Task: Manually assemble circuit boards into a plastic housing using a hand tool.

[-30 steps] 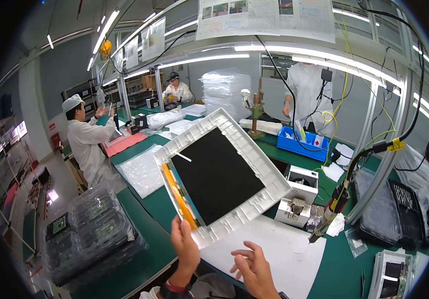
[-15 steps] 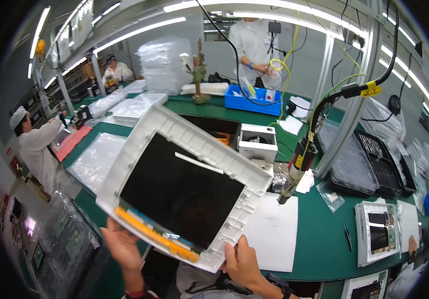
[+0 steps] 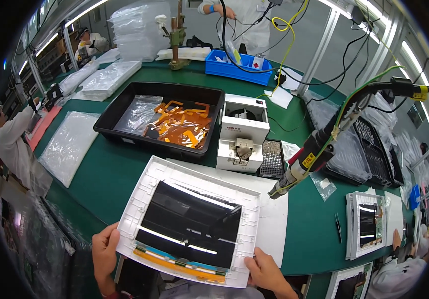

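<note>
Between both my hands I hold a white plastic display frame (image 3: 194, 172) with a black screen panel (image 3: 187, 224) set in it. An orange strip and a blue strip run along the panel's near edge. My left hand (image 3: 106, 253) grips the frame's near left corner, thumb on top. My right hand (image 3: 266, 269) pinches its near right corner. The frame lies low over a white sheet (image 3: 274, 219) at the table's front edge; whether its far side touches the sheet I cannot tell. An electric screwdriver (image 3: 301, 167) hangs above the sheet, right of the frame.
A black tray (image 3: 124, 134) holds orange flex pieces and a clear bag. Beside it stand a white screw feeder (image 3: 244, 129) and a small metal box of screws (image 3: 272, 159). Tweezers (image 3: 338, 227) and another white frame (image 3: 352, 226) lie right. A blue bin (image 3: 237, 72) sits farther back.
The frame has come down and levelled out from a raised, tilted pose, with both hands still on it. My view has shifted, and the black tray's contents now show.
</note>
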